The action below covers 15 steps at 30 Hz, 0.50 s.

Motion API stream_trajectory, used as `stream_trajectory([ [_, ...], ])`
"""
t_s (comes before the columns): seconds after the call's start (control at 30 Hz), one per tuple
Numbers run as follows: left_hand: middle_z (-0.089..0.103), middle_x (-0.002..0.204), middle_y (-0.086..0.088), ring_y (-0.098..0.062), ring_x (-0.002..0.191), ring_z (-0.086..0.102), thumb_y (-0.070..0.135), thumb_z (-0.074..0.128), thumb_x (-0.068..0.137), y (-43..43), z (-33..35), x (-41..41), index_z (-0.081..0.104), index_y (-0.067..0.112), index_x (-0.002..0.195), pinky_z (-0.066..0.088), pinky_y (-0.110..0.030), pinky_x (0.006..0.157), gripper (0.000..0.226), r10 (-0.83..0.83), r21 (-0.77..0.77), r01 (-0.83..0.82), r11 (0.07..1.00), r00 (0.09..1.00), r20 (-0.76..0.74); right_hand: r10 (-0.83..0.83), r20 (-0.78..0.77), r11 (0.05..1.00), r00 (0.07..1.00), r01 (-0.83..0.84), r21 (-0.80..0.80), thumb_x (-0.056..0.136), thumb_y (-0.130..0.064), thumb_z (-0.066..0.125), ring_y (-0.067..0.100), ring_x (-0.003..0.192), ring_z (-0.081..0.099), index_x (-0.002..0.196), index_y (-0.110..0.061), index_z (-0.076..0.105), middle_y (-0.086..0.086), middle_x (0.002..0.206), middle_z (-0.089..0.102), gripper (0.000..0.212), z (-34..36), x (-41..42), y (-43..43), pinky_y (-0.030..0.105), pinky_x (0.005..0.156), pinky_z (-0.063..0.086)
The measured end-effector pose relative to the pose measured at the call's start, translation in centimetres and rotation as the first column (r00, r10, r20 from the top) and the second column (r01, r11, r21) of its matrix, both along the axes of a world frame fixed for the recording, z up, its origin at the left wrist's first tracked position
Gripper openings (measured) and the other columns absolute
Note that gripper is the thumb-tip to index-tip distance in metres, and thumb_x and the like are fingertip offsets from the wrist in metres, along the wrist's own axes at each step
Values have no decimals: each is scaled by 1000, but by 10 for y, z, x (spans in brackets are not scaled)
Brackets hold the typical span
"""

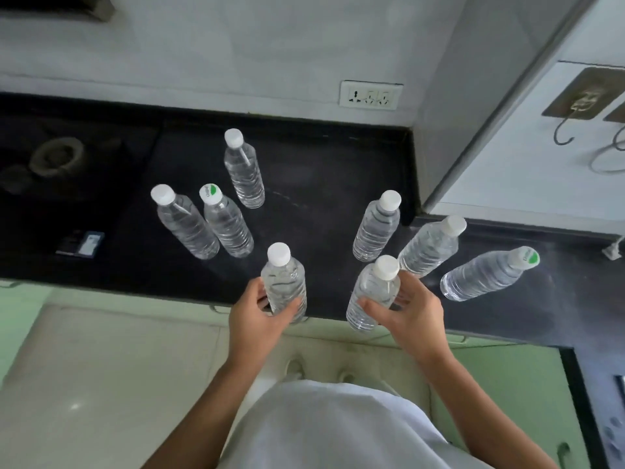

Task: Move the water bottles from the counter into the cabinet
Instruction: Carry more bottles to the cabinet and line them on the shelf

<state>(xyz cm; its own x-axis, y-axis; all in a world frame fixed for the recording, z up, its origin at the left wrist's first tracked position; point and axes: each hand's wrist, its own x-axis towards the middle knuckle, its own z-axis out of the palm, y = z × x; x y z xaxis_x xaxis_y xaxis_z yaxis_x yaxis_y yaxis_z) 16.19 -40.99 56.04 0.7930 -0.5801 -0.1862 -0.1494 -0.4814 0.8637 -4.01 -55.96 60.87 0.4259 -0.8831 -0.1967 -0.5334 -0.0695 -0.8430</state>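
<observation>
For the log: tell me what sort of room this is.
Probably a home kitchen: a dark stone counter with green cabinets under it, a stove burner at the left, and a wall socket above the counter.

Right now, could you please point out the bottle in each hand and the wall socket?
Left-hand bottle (283, 286): head view, on its clear body.
Right-hand bottle (373, 289): head view, on its clear body.
Wall socket (370, 95): head view, on its faceplate.

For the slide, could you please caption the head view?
Left hand and right hand each grip a bottle among eight on the counter.
</observation>
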Motion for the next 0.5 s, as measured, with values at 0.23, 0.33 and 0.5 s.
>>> stream_trajectory([
  [0.23,70,99,26,16,90,64,34,90,72,59,38,-66,61,34,107,47,-3,69,46,409,16,-409,912,912,-11,352,28,934,935,-353,49,62,-46,89,-5,92,70,108,-37,66,-25,96,73,52,-2,9,-3,33,88,58],
  [0.33,71,101,19,6,90,68,38,90,71,102,48,-99,61,31,107,50,-11,74,47,598,18,-598,801,801,-4,519,20,852,855,-519,62,63,-44,91,-5,90,69,109,-37,65,-24,95,73,54,-8,26,15,29,85,58],
  [0.5,72,107,16,-2,99,69,41,91,69,196,58,-156,60,31,110,57,-29,83,53,814,45,-818,573,575,81,763,33,643,646,-763,67,64,-41,91,-2,96,65,110,-39,65,-22,100,70,53,-4,62,83,26,85,53],
])
